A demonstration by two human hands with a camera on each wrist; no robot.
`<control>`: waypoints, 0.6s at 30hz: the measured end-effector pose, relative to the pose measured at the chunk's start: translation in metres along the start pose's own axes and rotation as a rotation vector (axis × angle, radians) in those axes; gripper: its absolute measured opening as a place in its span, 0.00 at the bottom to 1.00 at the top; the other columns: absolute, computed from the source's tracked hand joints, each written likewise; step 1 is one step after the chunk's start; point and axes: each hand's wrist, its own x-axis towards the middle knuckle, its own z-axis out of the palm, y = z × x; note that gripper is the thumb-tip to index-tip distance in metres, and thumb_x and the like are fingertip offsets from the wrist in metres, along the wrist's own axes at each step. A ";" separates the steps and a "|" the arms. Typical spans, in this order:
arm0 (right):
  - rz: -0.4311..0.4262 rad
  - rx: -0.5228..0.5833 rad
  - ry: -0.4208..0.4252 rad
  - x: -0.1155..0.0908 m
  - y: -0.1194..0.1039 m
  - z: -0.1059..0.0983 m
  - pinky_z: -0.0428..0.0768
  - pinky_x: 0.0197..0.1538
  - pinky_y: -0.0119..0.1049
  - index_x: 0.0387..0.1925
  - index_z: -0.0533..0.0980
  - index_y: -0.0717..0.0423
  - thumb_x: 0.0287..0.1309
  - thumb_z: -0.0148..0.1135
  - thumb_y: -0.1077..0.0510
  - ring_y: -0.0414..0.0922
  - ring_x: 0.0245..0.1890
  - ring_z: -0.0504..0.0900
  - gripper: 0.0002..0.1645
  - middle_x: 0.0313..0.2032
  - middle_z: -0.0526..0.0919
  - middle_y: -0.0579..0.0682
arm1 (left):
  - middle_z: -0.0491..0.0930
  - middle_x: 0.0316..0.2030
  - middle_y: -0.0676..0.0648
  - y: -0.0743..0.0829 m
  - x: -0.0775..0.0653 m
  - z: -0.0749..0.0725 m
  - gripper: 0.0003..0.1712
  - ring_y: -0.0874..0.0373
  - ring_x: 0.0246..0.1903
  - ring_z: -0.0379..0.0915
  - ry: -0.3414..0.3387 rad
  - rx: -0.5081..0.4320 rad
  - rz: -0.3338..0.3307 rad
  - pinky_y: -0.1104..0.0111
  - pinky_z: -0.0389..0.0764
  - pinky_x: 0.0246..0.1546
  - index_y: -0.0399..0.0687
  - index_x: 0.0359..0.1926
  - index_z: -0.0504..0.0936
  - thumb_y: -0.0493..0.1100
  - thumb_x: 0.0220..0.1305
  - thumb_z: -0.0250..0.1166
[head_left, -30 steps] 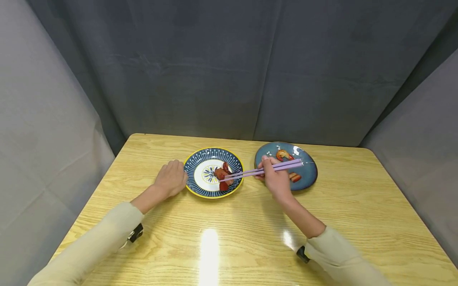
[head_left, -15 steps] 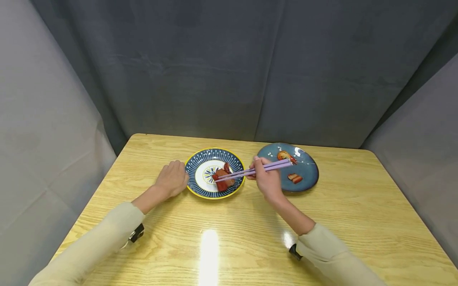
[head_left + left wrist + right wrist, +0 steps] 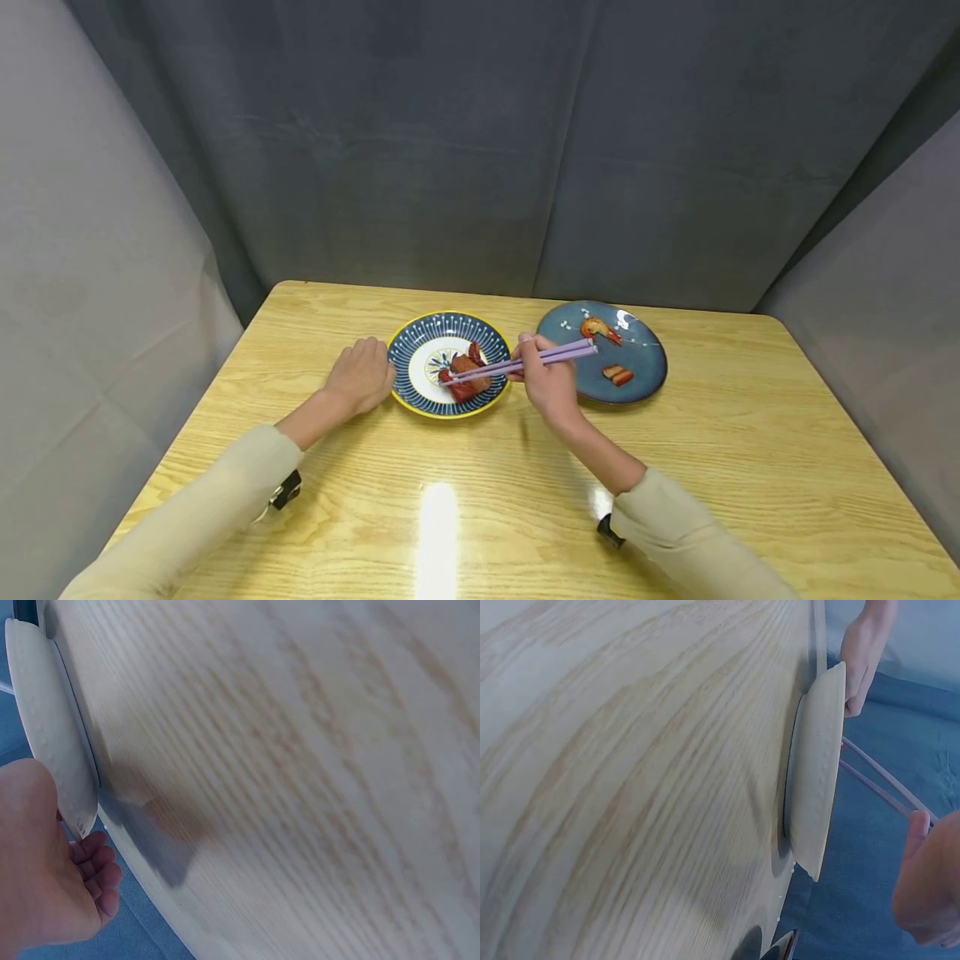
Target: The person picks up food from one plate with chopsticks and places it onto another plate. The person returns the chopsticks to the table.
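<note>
My left hand [image 3: 362,375] grips the left rim of a round plate [image 3: 411,354] with a blue-and-white pattern and yellow edge. In the left wrist view, curled fingers [image 3: 101,874] sit at the rim of that plate [image 3: 56,720]. From the right, my right hand [image 3: 551,385] holds a pair of lilac chopsticks [image 3: 566,353]. Their tips reach a reddish piece of meat [image 3: 456,390] on the patterned plate. Browner meat [image 3: 471,365] and a dark red piece [image 3: 476,353] lie close by. In the right wrist view the chopsticks [image 3: 885,782] slant behind the plate's side, their tips hidden.
To the right stands a blue oval plate [image 3: 562,321] bearing a cooked shrimp [image 3: 600,330] and a striped slice of meat [image 3: 618,375]. Both plates rest on a wooden table [image 3: 360,517]. A dark grey curtain [image 3: 405,167] hangs behind its far edge.
My right hand and the chopsticks have moved left, away from the blue plate, uncovering the shrimp and slice. The reddish meat at the tips has shifted slightly left. My left hand stays at the rim.
</note>
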 end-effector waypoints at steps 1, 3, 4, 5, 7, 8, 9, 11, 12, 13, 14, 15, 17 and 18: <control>0.003 -0.002 0.000 0.000 0.000 0.001 0.84 0.34 0.42 0.29 0.77 0.72 0.75 0.51 0.56 0.50 0.26 0.85 0.24 0.24 0.81 0.61 | 0.64 0.31 0.43 0.000 0.000 0.000 0.13 0.47 0.34 0.63 0.003 0.000 0.002 0.56 0.68 0.35 0.34 0.37 0.69 0.42 0.70 0.46; 0.012 -0.009 -0.004 -0.001 -0.002 0.002 0.84 0.36 0.46 0.29 0.77 0.72 0.75 0.51 0.57 0.56 0.28 0.85 0.23 0.26 0.81 0.64 | 0.64 0.31 0.42 0.000 0.000 0.000 0.13 0.46 0.34 0.63 0.006 -0.001 0.004 0.56 0.68 0.36 0.34 0.37 0.69 0.42 0.70 0.46; 0.015 -0.011 -0.008 -0.002 -0.004 0.003 0.84 0.37 0.48 0.29 0.77 0.73 0.75 0.50 0.58 0.59 0.29 0.85 0.23 0.26 0.80 0.65 | 0.64 0.31 0.42 0.000 0.000 0.000 0.13 0.46 0.35 0.63 0.007 0.000 0.004 0.56 0.68 0.36 0.34 0.37 0.69 0.42 0.70 0.46; 0.015 -0.012 -0.013 -0.003 -0.007 0.004 0.83 0.37 0.50 0.30 0.77 0.74 0.75 0.50 0.59 0.61 0.30 0.85 0.22 0.27 0.80 0.66 | 0.64 0.31 0.42 0.000 0.000 0.001 0.13 0.46 0.35 0.64 0.009 -0.001 0.004 0.56 0.68 0.36 0.34 0.37 0.69 0.42 0.70 0.46; 0.015 -0.018 -0.020 -0.007 -0.016 0.005 0.83 0.38 0.52 0.30 0.76 0.76 0.74 0.49 0.61 0.64 0.31 0.84 0.22 0.28 0.80 0.68 | 0.64 0.31 0.43 0.000 0.000 0.001 0.13 0.46 0.35 0.64 0.008 -0.001 0.003 0.56 0.68 0.36 0.34 0.37 0.69 0.42 0.71 0.46; 0.013 -0.019 -0.023 -0.009 -0.021 0.005 0.83 0.38 0.52 0.30 0.76 0.77 0.74 0.49 0.62 0.66 0.32 0.84 0.21 0.28 0.79 0.69 | 0.64 0.31 0.42 0.000 0.000 0.002 0.13 0.46 0.35 0.64 0.010 -0.001 0.003 0.56 0.69 0.36 0.34 0.37 0.69 0.42 0.70 0.46; 0.013 -0.020 -0.026 -0.012 -0.027 0.005 0.82 0.38 0.53 0.30 0.75 0.77 0.74 0.49 0.62 0.66 0.32 0.83 0.21 0.28 0.79 0.70 | 0.64 0.31 0.42 -0.001 0.000 0.002 0.13 0.46 0.35 0.64 0.013 -0.002 0.004 0.55 0.69 0.36 0.34 0.37 0.69 0.42 0.70 0.46; 0.005 -0.022 -0.028 -0.016 -0.035 0.005 0.83 0.38 0.51 0.30 0.75 0.77 0.74 0.49 0.63 0.65 0.32 0.84 0.20 0.28 0.80 0.69 | 0.64 0.30 0.43 0.000 0.000 0.002 0.14 0.46 0.34 0.64 0.018 -0.002 0.007 0.55 0.69 0.36 0.34 0.36 0.69 0.42 0.70 0.46; 0.005 -0.020 -0.030 -0.018 -0.038 0.005 0.83 0.38 0.51 0.30 0.75 0.77 0.74 0.49 0.63 0.65 0.32 0.84 0.20 0.28 0.80 0.69 | 0.64 0.30 0.43 0.000 0.000 0.002 0.13 0.46 0.34 0.64 0.020 -0.003 0.008 0.55 0.69 0.36 0.34 0.36 0.69 0.42 0.70 0.46; 0.004 -0.018 -0.032 -0.018 -0.039 0.005 0.83 0.38 0.50 0.30 0.75 0.77 0.74 0.49 0.63 0.64 0.32 0.84 0.20 0.28 0.80 0.69 | 0.64 0.30 0.43 0.000 0.000 0.002 0.13 0.46 0.34 0.65 0.022 -0.004 0.009 0.55 0.69 0.36 0.34 0.36 0.69 0.42 0.70 0.46; 0.003 -0.015 -0.034 -0.019 -0.039 0.005 0.83 0.38 0.49 0.30 0.75 0.77 0.73 0.49 0.63 0.63 0.31 0.85 0.19 0.28 0.80 0.69 | 0.64 0.30 0.43 0.000 0.000 0.002 0.13 0.46 0.34 0.65 0.022 -0.005 0.009 0.55 0.69 0.36 0.34 0.36 0.69 0.42 0.70 0.46; 0.006 -0.012 -0.036 -0.019 -0.039 0.005 0.84 0.37 0.47 0.30 0.75 0.77 0.73 0.49 0.63 0.63 0.32 0.85 0.19 0.29 0.80 0.69 | 0.64 0.30 0.43 0.000 0.000 0.002 0.13 0.46 0.34 0.65 0.023 -0.007 0.009 0.55 0.69 0.36 0.34 0.36 0.69 0.42 0.70 0.46; 0.011 -0.006 -0.043 -0.018 -0.038 0.004 0.83 0.38 0.48 0.31 0.75 0.76 0.74 0.49 0.63 0.63 0.32 0.85 0.19 0.29 0.80 0.69 | 0.64 0.30 0.43 -0.001 0.000 0.003 0.13 0.46 0.34 0.65 0.022 -0.010 0.007 0.55 0.69 0.35 0.35 0.36 0.69 0.42 0.70 0.46; 0.017 -0.001 -0.046 -0.017 -0.039 0.003 0.83 0.39 0.48 0.31 0.75 0.77 0.74 0.49 0.62 0.64 0.33 0.84 0.20 0.30 0.79 0.69 | 0.64 0.30 0.43 -0.001 0.001 0.003 0.13 0.46 0.34 0.64 0.019 -0.011 0.005 0.55 0.69 0.35 0.34 0.36 0.69 0.42 0.70 0.46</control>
